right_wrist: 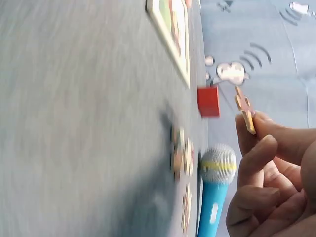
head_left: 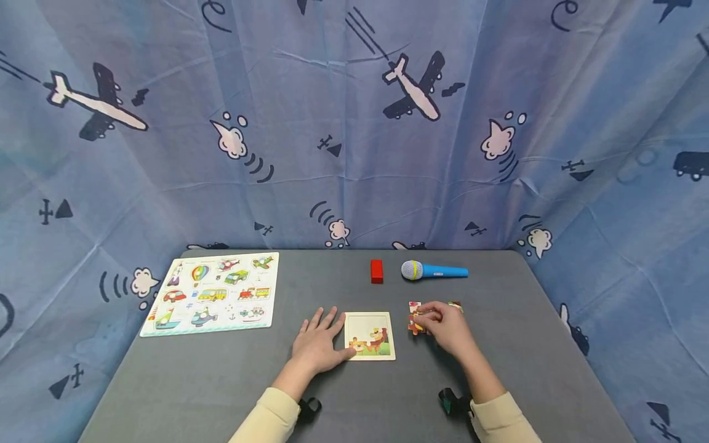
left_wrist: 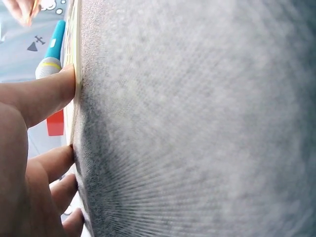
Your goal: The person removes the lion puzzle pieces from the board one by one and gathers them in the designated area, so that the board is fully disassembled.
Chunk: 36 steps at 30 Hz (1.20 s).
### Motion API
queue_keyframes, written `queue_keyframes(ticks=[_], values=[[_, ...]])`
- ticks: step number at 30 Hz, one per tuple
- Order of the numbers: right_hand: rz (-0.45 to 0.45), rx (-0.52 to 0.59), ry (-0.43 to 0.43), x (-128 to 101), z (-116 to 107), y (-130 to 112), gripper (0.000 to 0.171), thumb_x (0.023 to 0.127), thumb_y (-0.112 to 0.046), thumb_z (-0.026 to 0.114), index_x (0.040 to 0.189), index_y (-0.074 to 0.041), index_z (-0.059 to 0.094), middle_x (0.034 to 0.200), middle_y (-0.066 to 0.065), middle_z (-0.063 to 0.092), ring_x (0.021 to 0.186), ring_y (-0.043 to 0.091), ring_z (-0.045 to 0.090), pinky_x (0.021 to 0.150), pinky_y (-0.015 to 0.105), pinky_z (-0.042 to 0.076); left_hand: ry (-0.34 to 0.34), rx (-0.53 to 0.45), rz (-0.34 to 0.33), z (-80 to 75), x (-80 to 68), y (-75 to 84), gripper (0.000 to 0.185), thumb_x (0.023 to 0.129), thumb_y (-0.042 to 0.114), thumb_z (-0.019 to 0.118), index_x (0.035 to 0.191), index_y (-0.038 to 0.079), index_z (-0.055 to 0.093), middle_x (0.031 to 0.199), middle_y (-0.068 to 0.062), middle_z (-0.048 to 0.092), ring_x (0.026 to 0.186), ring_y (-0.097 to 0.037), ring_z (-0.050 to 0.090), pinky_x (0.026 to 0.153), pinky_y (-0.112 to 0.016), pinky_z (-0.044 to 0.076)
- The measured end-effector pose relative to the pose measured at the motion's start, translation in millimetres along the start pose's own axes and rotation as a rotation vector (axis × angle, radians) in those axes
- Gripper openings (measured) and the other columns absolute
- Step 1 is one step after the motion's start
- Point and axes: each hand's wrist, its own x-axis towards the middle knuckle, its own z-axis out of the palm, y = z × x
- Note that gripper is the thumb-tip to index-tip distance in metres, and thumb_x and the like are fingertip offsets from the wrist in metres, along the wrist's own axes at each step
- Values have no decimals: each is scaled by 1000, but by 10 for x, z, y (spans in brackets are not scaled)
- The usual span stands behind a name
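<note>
My left hand (head_left: 317, 347) lies spread on the table with its fingers straight. Its thumb touches the lower left edge of a small square wooden puzzle board (head_left: 365, 323), and its index finger reaches the upper left corner. Part of a cartoon animal picture fills the bottom of the board. To the right, my right hand (head_left: 447, 329) pinches a thin wooden puzzle piece (right_wrist: 244, 109) between thumb and fingertips, above the table. Loose puzzle pieces (right_wrist: 177, 153) lie beneath and beside that hand, partly hidden by it in the head view.
Behind the board stands a red block (head_left: 376, 271), with a blue toy microphone (head_left: 443, 271) to its right. A white sheet with vehicle pictures (head_left: 221, 317) lies at the left on the grey table (head_left: 221, 387). A patterned blue curtain (head_left: 310, 80) hangs along the back and sides.
</note>
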Motion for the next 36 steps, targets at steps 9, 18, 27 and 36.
queue_keyframes(ticks=[9,18,27,36], values=[[70,-58,79,24,-305,339,25,84,-33,72,94,-10,73,81,2,72,65,13,59,54,27,46,12,6,17,-14,2,11,83,80,65,59,148,23,36,157,-1,27,147,-31,16,115,-56,19],[92,-161,53,148,-302,504,21,83,-31,73,91,-12,74,79,0,71,69,12,57,60,27,42,5,6,15,4,2,-9,83,80,66,58,148,23,36,157,-1,26,147,-31,16,115,-56,19],[114,-216,46,193,-300,517,24,83,-32,73,95,-11,71,80,0,69,70,14,56,60,27,41,4,16,18,31,16,-4,84,80,67,57,148,25,35,157,0,26,147,-30,15,115,-55,19],[175,-242,52,191,-290,458,37,80,-39,75,94,-8,60,78,5,57,74,23,48,58,29,36,-2,11,7,27,13,-16,84,80,66,58,148,24,35,157,0,26,147,-30,15,115,-55,18]])
